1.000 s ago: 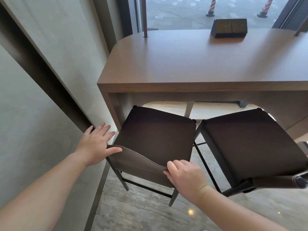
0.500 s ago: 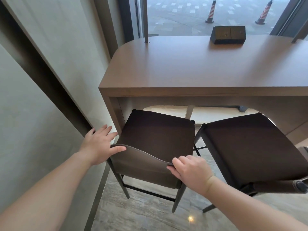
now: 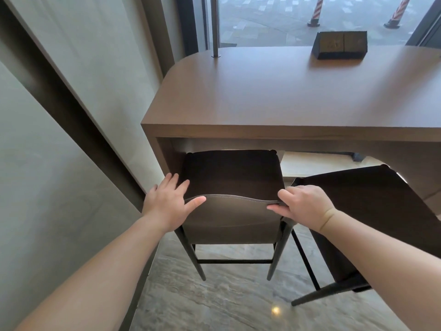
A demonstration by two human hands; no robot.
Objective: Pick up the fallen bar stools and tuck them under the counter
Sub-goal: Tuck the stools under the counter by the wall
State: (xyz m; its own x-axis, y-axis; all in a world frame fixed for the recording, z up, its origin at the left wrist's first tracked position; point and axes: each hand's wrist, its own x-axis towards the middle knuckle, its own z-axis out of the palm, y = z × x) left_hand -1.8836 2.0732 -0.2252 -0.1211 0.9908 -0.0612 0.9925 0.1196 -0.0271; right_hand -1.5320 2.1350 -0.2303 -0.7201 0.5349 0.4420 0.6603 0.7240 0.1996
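The wooden surface carries a dark box, with the wall close on its left. The left bar stool stands upright, seat front under the surface edge, low backrest toward the person; the second bar stool stands angled beside it. The left hand lies flat with fingers spread on the backrest's left end; the right hand pinches its right end.

Dark brown leather bar stool w/ low curved backrest stands upright, front edge of seat under the near edge of the long brown wooden counter, at its left end. Left hand on backrest's left end, right hand on its right end. Second dark bar stool just right, angled. Small dark rectangular box on counter's far side. Wall to the left.
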